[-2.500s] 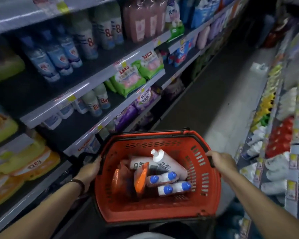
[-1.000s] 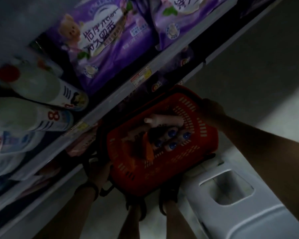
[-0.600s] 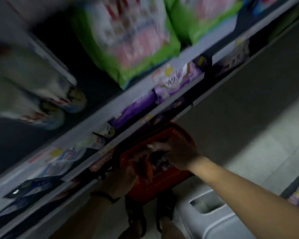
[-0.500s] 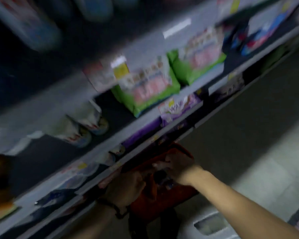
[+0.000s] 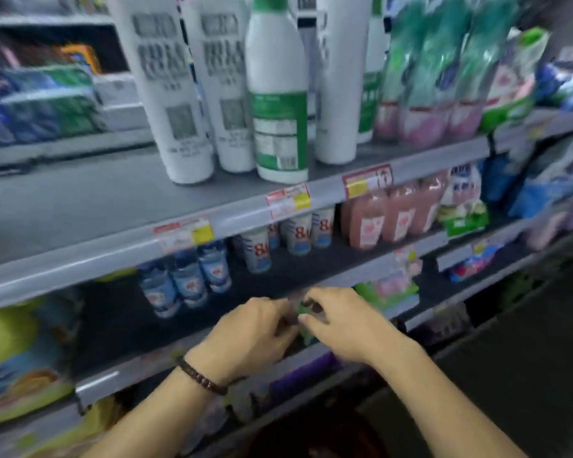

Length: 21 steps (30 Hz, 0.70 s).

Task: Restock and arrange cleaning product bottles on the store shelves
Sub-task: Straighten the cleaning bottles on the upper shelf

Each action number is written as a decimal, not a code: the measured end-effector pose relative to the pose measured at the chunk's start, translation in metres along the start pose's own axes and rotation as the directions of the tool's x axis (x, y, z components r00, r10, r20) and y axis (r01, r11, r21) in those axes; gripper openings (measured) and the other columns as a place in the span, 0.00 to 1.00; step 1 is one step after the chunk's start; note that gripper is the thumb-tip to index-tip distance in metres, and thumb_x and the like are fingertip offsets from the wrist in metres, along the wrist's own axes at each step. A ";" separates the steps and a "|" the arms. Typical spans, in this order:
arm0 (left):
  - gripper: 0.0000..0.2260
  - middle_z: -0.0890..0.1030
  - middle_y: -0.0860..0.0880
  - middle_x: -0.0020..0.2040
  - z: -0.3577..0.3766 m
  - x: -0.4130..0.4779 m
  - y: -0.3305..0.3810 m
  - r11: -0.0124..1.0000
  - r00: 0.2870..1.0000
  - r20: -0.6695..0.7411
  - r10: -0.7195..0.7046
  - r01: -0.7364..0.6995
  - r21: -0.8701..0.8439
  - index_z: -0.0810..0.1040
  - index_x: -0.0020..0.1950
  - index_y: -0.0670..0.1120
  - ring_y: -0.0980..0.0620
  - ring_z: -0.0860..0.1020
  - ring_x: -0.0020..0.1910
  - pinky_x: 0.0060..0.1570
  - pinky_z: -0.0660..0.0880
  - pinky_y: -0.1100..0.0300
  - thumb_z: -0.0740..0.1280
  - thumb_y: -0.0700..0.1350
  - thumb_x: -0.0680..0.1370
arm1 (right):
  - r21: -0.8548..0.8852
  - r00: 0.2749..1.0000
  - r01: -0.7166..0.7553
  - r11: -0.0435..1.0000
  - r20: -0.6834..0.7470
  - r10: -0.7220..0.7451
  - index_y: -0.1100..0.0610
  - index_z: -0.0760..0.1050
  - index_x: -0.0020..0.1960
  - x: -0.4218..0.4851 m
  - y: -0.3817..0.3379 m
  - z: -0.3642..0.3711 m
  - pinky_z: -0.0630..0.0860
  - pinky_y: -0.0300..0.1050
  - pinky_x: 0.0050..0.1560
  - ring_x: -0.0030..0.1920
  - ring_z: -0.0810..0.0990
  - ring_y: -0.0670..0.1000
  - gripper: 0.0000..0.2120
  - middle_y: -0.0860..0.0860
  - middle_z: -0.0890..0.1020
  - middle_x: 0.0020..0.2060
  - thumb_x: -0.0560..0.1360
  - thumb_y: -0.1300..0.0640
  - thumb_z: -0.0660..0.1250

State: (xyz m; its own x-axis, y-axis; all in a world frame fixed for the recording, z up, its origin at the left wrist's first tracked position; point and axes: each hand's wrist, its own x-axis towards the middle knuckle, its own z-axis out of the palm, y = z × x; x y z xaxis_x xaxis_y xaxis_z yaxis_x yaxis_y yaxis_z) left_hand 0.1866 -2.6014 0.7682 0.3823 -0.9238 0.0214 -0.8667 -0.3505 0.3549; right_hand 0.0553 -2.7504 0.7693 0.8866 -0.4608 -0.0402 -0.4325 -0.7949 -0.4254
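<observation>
Two hands meet low in the foreground before a dim reddish shape (image 5: 325, 434) at the bottom edge, possibly a basket, whose contents cannot be made out. Left hand (image 5: 252, 332), with a beaded bracelet (image 5: 201, 376) at the wrist, and right hand (image 5: 341, 325) both have curled fingers closed on a small green item (image 5: 303, 314) pinched between them; blur hides what it is. Judged step: stock is being readied in hand just in front of the middle shelf (image 5: 96, 386), not yet set down. The next move probably calls for choosing the matching row and placing the piece upright, label outward, without knocking its neighbours. On that shelf stand blue-capped bottles (image 5: 186, 279), close together, then white bottles marked 84 (image 5: 291, 233), then pink bottles (image 5: 387, 219) farther right; a green pouch (image 5: 387, 289) lies at its front edge, and yellow packs (image 5: 14, 358) sit at far left, lower down. Above, the upper shelf (image 5: 239, 219) carries price tags (image 5: 288, 200) on its rim and holds tall white bottles (image 5: 179, 94), a green-labelled bottle (image 5: 277, 94) touching them, and green refill pouches (image 5: 444, 77) at right. Bare board shows left of the tall bottles.
</observation>
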 end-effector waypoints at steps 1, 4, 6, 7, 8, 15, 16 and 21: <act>0.10 0.82 0.54 0.49 -0.017 -0.002 0.002 1.000 0.999 -0.032 -0.001 0.002 0.031 0.77 0.52 0.57 0.50 0.83 0.49 0.45 0.79 0.52 0.64 0.61 0.81 | 0.004 1.000 0.021 1.000 -0.013 -0.021 0.46 0.78 0.62 0.000 -0.010 -0.016 0.81 0.56 0.58 0.57 0.82 0.53 0.17 0.48 0.84 0.56 0.80 0.36 0.64; 0.14 0.81 0.58 0.50 -0.063 -0.011 0.005 0.996 0.987 -0.160 0.031 -0.018 0.082 0.79 0.54 0.57 0.55 0.82 0.48 0.46 0.81 0.52 0.62 0.65 0.79 | -0.012 0.992 0.099 0.995 -0.081 -0.099 0.45 0.79 0.64 -0.003 -0.036 -0.060 0.81 0.52 0.58 0.55 0.83 0.49 0.17 0.44 0.84 0.56 0.81 0.38 0.66; 0.10 0.81 0.60 0.48 -0.094 -0.015 0.008 0.995 0.968 -0.244 0.049 -0.027 0.094 0.79 0.54 0.58 0.58 0.80 0.47 0.47 0.81 0.54 0.65 0.62 0.80 | -0.032 0.981 0.127 0.991 -0.147 -0.130 0.45 0.80 0.62 -0.006 -0.052 -0.089 0.81 0.48 0.55 0.52 0.82 0.46 0.14 0.42 0.84 0.53 0.81 0.38 0.67; 0.09 0.81 0.61 0.46 -0.109 -0.017 0.009 0.995 0.958 -0.281 0.061 -0.035 0.098 0.80 0.53 0.58 0.59 0.80 0.45 0.46 0.81 0.54 0.66 0.61 0.80 | -0.028 0.971 0.141 0.990 -0.192 -0.144 0.45 0.81 0.59 -0.007 -0.058 -0.103 0.81 0.47 0.53 0.50 0.82 0.44 0.13 0.42 0.85 0.50 0.81 0.39 0.67; 0.08 0.82 0.61 0.43 -0.124 -0.017 0.011 0.995 0.949 -0.308 0.063 -0.037 0.091 0.80 0.52 0.58 0.60 0.79 0.42 0.45 0.81 0.55 0.67 0.60 0.80 | -0.012 0.957 0.155 0.988 -0.245 -0.154 0.45 0.81 0.57 -0.007 -0.064 -0.116 0.81 0.47 0.52 0.48 0.82 0.43 0.12 0.41 0.85 0.47 0.81 0.39 0.68; 0.06 0.82 0.60 0.46 -0.194 0.003 0.025 0.996 0.875 -0.475 0.092 -0.075 0.055 0.82 0.54 0.57 0.61 0.80 0.46 0.49 0.82 0.59 0.70 0.57 0.82 | 0.191 0.807 0.162 0.968 -0.590 -0.019 0.47 0.82 0.52 0.020 -0.090 -0.179 0.81 0.45 0.50 0.45 0.85 0.45 0.09 0.43 0.85 0.41 0.76 0.45 0.77; 0.07 0.82 0.60 0.47 -0.198 0.008 0.024 0.996 0.864 -0.495 0.091 -0.081 0.041 0.82 0.55 0.56 0.61 0.80 0.47 0.50 0.82 0.58 0.71 0.57 0.81 | 0.219 0.797 0.155 0.963 -0.604 0.009 0.48 0.81 0.55 0.026 -0.093 -0.183 0.80 0.44 0.50 0.46 0.84 0.47 0.11 0.43 0.85 0.42 0.76 0.45 0.77; 0.12 0.79 0.59 0.52 -0.203 0.027 0.024 0.996 0.840 -0.542 0.031 -0.069 -0.050 0.78 0.61 0.56 0.57 0.79 0.50 0.54 0.81 0.55 0.70 0.58 0.81 | 0.273 0.797 0.107 0.956 -0.599 0.081 0.53 0.73 0.70 0.064 -0.101 -0.191 0.80 0.49 0.60 0.59 0.83 0.53 0.32 0.50 0.84 0.61 0.73 0.42 0.80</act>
State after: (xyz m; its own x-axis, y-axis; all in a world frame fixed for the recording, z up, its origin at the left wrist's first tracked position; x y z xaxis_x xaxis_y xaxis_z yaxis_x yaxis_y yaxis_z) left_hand 0.2413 -2.6038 0.9670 0.4676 -0.7033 0.5355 -0.8740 -0.2774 0.3989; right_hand 0.1241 -2.7750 0.9825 0.5730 -0.6680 0.4748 -0.2736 -0.7020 -0.6575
